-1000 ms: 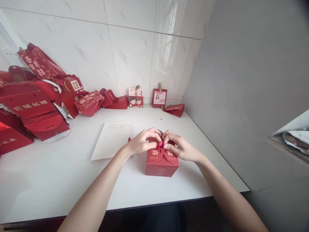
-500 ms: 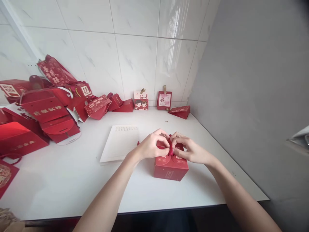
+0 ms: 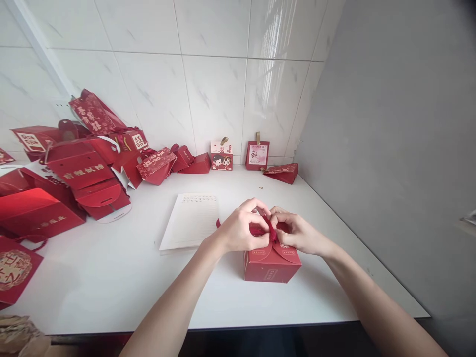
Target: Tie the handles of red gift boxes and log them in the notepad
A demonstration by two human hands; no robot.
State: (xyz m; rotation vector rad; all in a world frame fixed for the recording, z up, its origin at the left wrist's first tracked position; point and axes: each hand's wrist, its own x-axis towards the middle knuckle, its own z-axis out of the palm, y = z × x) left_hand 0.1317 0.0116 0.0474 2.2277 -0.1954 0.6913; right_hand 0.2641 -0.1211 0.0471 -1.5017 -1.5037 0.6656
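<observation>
A red gift box (image 3: 273, 267) with curved top flaps and pale printing stands on the white table, close to its front edge. Over its top, a dark red ribbon (image 3: 273, 234) is pinched by both hands. My left hand (image 3: 247, 228) is closed on the ribbon from the left, thumb against fingertips. From the right, my right hand (image 3: 297, 230) grips it too, its curled fingers almost meeting the left ones. One ribbon end pokes out to the left behind my left wrist. The fingers hide part of the ribbon and the box top.
A notepad (image 3: 191, 223) with handwriting lies left of the box. Several red gift boxes (image 3: 89, 168) are piled on the left. Small decorated boxes (image 3: 222, 161) line the tiled wall. A grey panel (image 3: 372, 148) bounds the right side; crumpled brown paper (image 3: 18, 334) sits at lower left.
The whole view has shifted slightly, so things appear further right. Both hands stay on the ribbon over the box, and more of the curved flaps shows below the fingers.
</observation>
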